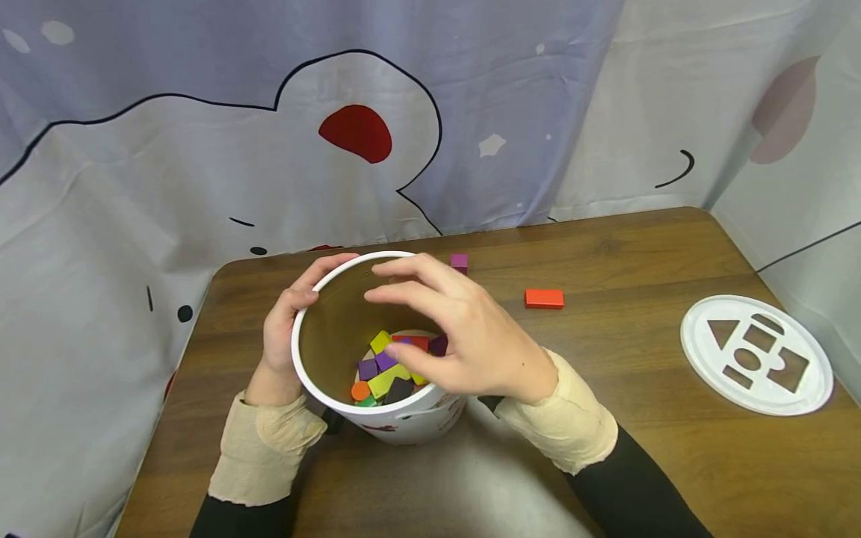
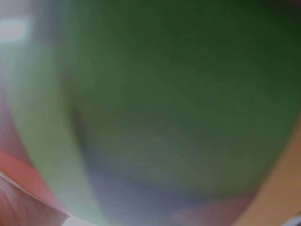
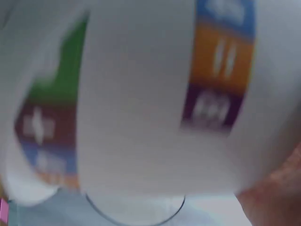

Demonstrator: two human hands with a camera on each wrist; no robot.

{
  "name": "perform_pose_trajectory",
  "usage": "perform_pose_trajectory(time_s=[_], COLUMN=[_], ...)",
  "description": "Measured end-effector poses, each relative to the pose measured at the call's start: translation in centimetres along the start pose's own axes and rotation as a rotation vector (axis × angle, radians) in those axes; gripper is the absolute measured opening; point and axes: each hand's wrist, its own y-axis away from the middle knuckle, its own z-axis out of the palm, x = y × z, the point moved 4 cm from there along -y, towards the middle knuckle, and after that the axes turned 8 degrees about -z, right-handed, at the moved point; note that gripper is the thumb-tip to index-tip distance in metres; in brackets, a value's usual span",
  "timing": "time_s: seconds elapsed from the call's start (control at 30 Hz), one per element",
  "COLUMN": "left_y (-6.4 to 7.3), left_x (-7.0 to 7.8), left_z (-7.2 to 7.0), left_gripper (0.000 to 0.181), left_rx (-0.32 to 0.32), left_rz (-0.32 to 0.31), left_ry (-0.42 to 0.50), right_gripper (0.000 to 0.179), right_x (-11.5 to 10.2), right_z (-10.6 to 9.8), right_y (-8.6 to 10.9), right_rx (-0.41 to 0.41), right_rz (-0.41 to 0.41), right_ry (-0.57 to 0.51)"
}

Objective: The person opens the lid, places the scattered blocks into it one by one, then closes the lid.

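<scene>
A white round bucket stands on the table, tilted in the head view so its inside shows. Several coloured wooden blocks lie at its bottom, among them yellow, purple, red, orange and black ones. My left hand holds the bucket at its left side, fingers at the rim. Over the right part of the opening reaches my right hand, fingers and thumb spread apart with nothing between them. The bucket's printed wall fills the right wrist view, and a blurred green print fills the left wrist view.
On the wooden table, a red rectangular block lies right of the bucket and a purple block sits behind it. A white lid with shaped cut-outs lies at far right. A printed curtain hangs behind.
</scene>
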Motion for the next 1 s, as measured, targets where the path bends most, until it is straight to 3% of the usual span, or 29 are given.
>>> perform_pose_trajectory(time_s=[0.27,0.6,0.8,1.0], left_y=[0.1,0.2,0.1,0.1], left_x=[0.1,0.0,0.0,0.1], left_z=[0.0,-0.1,-0.1,0.0], left_gripper=[0.059,0.059,0.058,0.057], left_rx=[0.011,-0.001,-0.004,0.011], left_rz=[-0.004,-0.001,0.005,-0.003], left_ry=[0.000,0.015,0.013,0.010], right_gripper=[0.042,0.032,0.036,0.047], right_x=[4.1,10.0,13.0,15.1], right_z=[-2.2,-2.3,-0.6,1.8], right_y=[1.2,3.6,5.1,6.6], right_rx=[0.167,0.232,0.105,-0.155], right_rz=[0.162,0.369,0.480,0.537], right_ry=[0.045,0.074,0.145,0.224])
